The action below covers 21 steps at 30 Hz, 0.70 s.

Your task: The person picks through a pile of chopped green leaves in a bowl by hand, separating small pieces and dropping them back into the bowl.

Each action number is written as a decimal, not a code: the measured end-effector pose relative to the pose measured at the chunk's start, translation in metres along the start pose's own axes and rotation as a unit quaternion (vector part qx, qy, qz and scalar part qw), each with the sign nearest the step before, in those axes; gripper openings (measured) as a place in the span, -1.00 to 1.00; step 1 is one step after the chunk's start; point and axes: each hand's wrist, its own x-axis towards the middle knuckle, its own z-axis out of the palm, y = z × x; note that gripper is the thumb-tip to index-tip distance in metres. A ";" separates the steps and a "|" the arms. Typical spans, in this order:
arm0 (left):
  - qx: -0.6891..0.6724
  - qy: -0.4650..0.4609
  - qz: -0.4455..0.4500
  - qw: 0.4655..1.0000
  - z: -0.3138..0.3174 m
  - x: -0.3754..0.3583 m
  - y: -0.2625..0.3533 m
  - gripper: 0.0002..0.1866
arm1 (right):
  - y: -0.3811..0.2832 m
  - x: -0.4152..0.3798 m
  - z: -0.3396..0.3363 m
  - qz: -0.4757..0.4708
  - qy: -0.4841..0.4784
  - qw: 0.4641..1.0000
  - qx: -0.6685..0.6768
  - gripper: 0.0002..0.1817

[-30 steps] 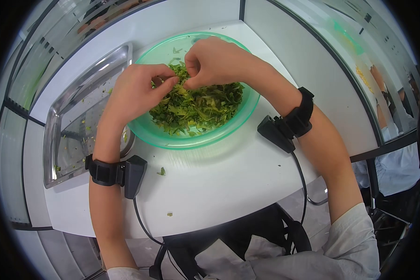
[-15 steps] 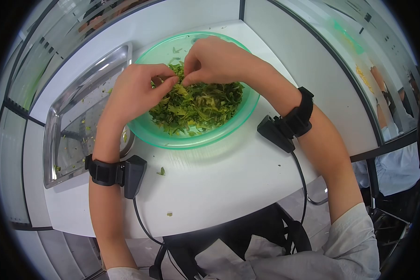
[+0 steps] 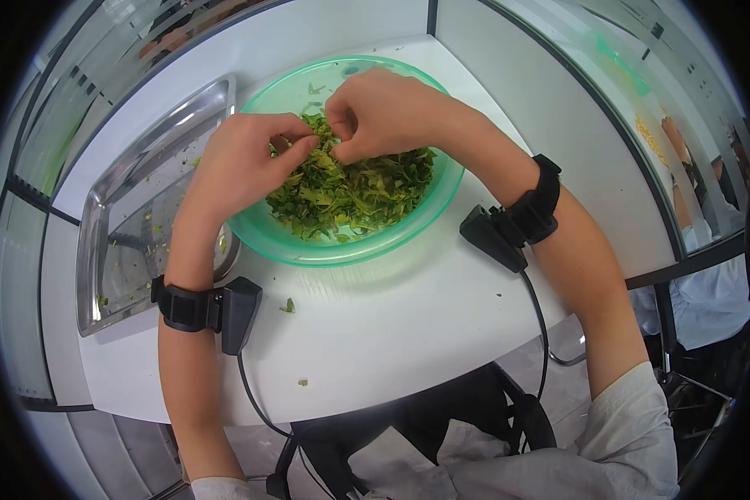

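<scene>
A translucent green bowl point(image 3: 342, 254) holds a heap of torn leafy greens point(image 3: 350, 192). Over the bowl's left part, my left hand point(image 3: 254, 158) is closed, thumb and index finger pinched together at the edge of the leaves; what they hold is too small to make out. My right hand point(image 3: 387, 117) reaches in from the right above the heap, its fingers curled toward the thumb. Whether a leaf sits between those fingertips cannot be made out. Both hands are a short way apart.
A metal tray point(image 3: 100, 250) with green scraps lies left of the bowl. Small leaf bits point(image 3: 288, 306) are on the white table point(image 3: 375, 333). Panels border the table. Black devices with cables are strapped to both forearms. Another person's clothing point(image 3: 708, 300) shows at right.
My right hand's thumb has moved slightly down and right, away from my left fingertips, and its fingers are more curled. My left hand has barely moved.
</scene>
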 end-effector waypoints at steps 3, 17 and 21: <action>0.000 0.002 0.006 1.000 0.000 0.000 -0.001 -0.82 | 0.000 0.000 -0.001 -0.003 -0.001 1.000 0.002 -0.76; 0.001 -0.002 0.004 1.000 0.000 0.000 0.000 -0.82 | 0.003 -0.001 0.000 -0.029 -0.001 0.999 0.014 -0.78; -0.001 -0.003 0.003 1.000 0.000 0.000 0.000 -0.82 | -0.001 -0.001 -0.001 0.000 -0.003 1.000 0.002 -0.76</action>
